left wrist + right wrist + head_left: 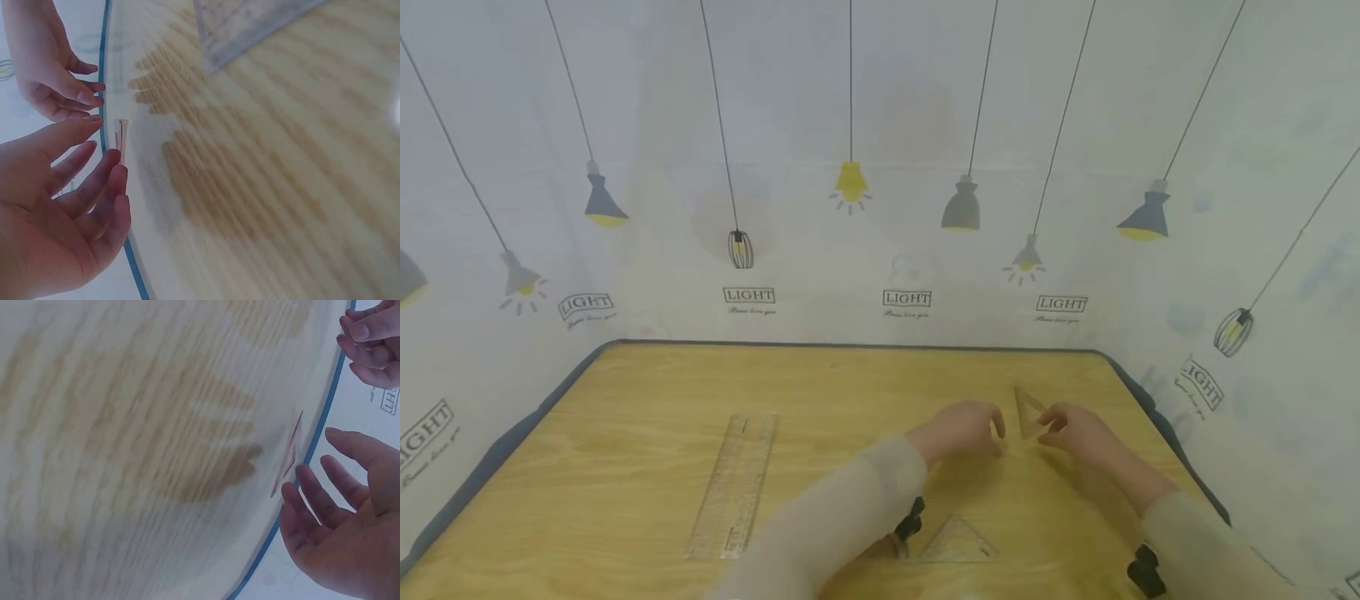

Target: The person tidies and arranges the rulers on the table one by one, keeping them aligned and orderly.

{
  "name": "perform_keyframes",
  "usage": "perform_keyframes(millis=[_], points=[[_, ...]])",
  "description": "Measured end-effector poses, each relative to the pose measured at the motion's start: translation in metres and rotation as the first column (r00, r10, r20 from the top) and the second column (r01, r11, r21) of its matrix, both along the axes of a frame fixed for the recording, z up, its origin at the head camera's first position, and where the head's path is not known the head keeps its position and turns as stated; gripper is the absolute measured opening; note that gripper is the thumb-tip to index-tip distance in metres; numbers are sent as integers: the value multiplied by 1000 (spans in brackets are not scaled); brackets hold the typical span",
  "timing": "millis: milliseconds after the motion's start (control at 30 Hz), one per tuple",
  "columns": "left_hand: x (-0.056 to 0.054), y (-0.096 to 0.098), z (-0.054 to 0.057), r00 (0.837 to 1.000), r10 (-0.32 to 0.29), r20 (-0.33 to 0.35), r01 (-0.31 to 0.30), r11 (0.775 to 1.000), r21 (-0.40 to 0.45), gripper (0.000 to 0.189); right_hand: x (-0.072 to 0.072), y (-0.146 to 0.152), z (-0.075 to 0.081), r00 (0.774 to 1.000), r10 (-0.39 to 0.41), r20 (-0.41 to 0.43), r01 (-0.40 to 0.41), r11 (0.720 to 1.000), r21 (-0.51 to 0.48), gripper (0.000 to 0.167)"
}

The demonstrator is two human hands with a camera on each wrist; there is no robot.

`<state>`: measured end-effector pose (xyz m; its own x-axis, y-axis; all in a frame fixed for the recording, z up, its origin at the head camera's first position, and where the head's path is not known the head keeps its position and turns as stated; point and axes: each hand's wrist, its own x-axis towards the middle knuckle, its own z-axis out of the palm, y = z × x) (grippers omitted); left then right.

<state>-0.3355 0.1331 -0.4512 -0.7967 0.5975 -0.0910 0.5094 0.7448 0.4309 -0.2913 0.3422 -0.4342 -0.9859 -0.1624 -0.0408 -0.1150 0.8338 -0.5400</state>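
Observation:
A small clear set square [1022,417] lies on the table between my two hands, towards the far right. My right hand [1081,435] is just right of it, its fingertips overlapping its edge in the head view. In the right wrist view, my right hand [350,519] has its thumb and fingers spread apart, holding nothing, beside the set square [289,456]. To the left, my left hand [962,431] hovers with loosely bent fingers. The left wrist view shows that left hand [75,206] holding nothing, fingertips overlapping the set square [121,140].
A long clear ruler [733,483] lies at the left of the table [625,433]. Near the front edge is another clear set square [958,546]; a brownish curved piece [887,547] beside it is partly hidden by my left sleeve. A lamp-printed curtain [820,250] surrounds the table.

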Motion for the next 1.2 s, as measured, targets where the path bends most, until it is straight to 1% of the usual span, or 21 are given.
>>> perform_keyframes(millis=[100,200,267,333,467,567,667,767,800,900,967,1000,1033,1100,1167,1200], points=[[-8,7,-2,1000,-12,-12,12,1000,15,30,-7,4,-3,999,-33,16,33,999,3,31],[-18,14,-4,998,-35,-56,36,999,26,37,-13,7,-5,998,-58,35,58,998,0,38],[-24,17,-6,996,-49,-74,52,998,36,42,-16,8,-6,996,-76,51,76,997,-2,44],[-31,20,-8,992,-60,-107,63,998,24,45,-20,9,-8,994,-92,63,92,996,4,49],[-40,25,-11,989,-58,-137,59,998,5,45,-25,11,-11,989,-125,79,124,992,17,58],[-45,30,-13,987,-42,-156,43,999,3,42,-29,9,-12,990,-121,77,121,993,16,65],[-50,35,-18,983,-20,-182,22,1000,6,41,-34,7,-15,991,-119,66,118,993,23,72],[-53,41,-22,976,5,-218,-6,1000,-4,42,-38,6,-17,990,-126,56,123,991,53,79],[-53,43,-23,973,15,-229,-17,1000,-7,42,-39,6,-19,990,-131,50,127,990,68,80],[-53,47,-27,961,19,-277,-28,999,-28,39,-42,5,-21,990,-135,49,129,985,114,84],[-53,51,-30,955,13,-295,-29,998,-49,37,-43,5,-23,988,-145,60,135,980,143,85],[-53,52,-31,954,12,-300,-32,998,-60,38,-44,5,-24,986,-150,74,137,979,152,79],[-53,53,-32,954,11,-300,-33,997,-70,37,-44,5,-24,984,-154,88,139,978,155,77],[-54,56,-32,958,20,-286,-45,996,-83,37,-46,6,-24,980,-164,115,146,978,152,77],[-55,58,-31,963,30,-268,-52,996,-76,34,-47,5,-23,980,-156,124,137,979,154,77],[-56,58,-31,962,30,-270,-52,996,-77,32,-47,4,-21,980,-151,126,132,980,151,76]])
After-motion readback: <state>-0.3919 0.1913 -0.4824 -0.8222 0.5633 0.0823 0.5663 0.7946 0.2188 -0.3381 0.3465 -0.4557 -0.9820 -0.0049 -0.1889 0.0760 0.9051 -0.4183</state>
